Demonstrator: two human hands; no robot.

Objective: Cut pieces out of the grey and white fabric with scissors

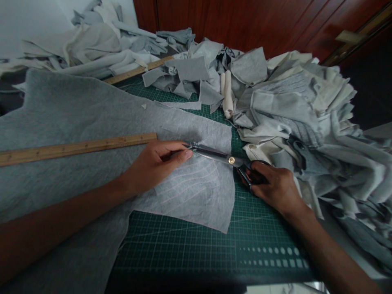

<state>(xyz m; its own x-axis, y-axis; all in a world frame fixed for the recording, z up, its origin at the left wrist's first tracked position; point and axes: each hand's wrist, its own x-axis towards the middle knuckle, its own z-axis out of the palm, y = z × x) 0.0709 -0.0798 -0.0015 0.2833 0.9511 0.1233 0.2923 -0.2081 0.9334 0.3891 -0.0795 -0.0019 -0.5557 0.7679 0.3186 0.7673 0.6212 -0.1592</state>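
Observation:
My right hand (pixel 274 183) grips the dark handles of a pair of scissors (pixel 211 153) with a brass pivot screw. The blades point left, nearly closed, and lie above a large grey fabric piece (pixel 196 196). At the blade tips, my left hand (pixel 167 159) pinches thumb and forefinger together. Small whitish bits like thread show there, but what the fingers hold is too small to make out. Faint pinkish lines run across the fabric below the blades. A wooden ruler (pixel 79 149) lies on the fabric, its right end just behind my left hand.
Under the fabric is a green cutting mat (pixel 183 249) with a grid. Grey and cream fabric heaps cover the right side (pixel 306 110) and the back left (pixel 92 41). A second wooden ruler (pixel 137 70) lies at the back. Behind stands a reddish-brown wooden door (pixel 232 20).

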